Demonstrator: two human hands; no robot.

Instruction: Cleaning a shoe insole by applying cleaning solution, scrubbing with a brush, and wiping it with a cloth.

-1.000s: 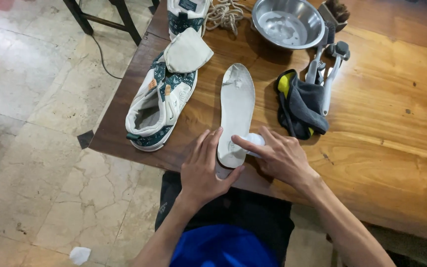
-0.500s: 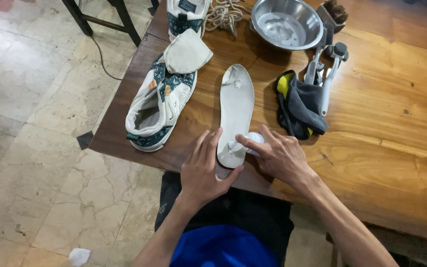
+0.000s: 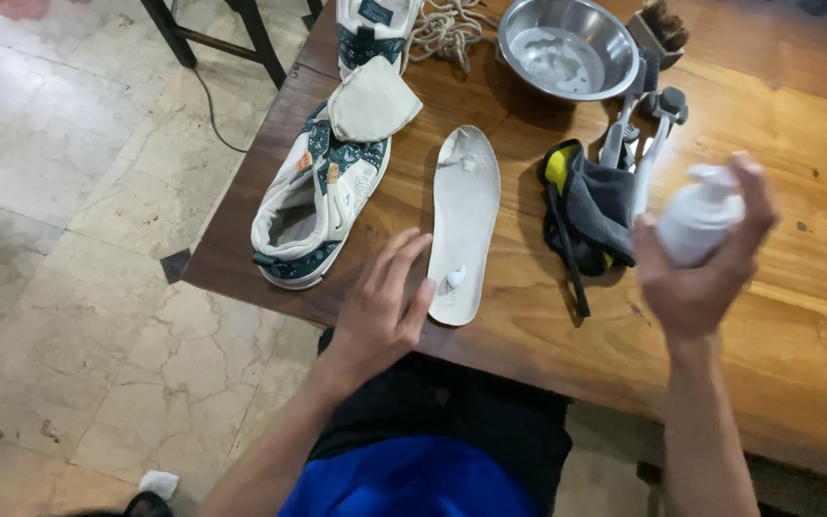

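- The right hand (image 3: 696, 263) is raised above the wooden worktop (image 3: 815, 287), fingers wrapped around a small white pump bottle (image 3: 699, 215), with one fingertip over the pump head.
- The left hand (image 3: 385, 306) lies flat and spread wide at the near edge of the worktop, holding nothing; its fingertips touch the heel end of the white insole (image 3: 464, 215).
- The insole lies flat on the worktop, lengthways away from the person, with a small dab of white foam (image 3: 454, 279) on its near end, just beside the left fingers.
- To the left of the insole lies a white and dark-green patterned sneaker (image 3: 313, 206), its opening toward the near edge and its pale tongue (image 3: 370, 101) folded up.
- A second shoe (image 3: 370, 24) of the same pattern sits at the far edge, partly out of view, with a bundle of beige laces (image 3: 447, 33) beside it.
- A steel bowl (image 3: 567, 43) holding some foamy liquid stands beyond the insole.
- A dark grey cloth with a yellow patch (image 3: 591, 206) lies to the right of the insole, near the raised bottle.
- Several brushes (image 3: 648, 105) with long handles lie between the bowl and the cloth.
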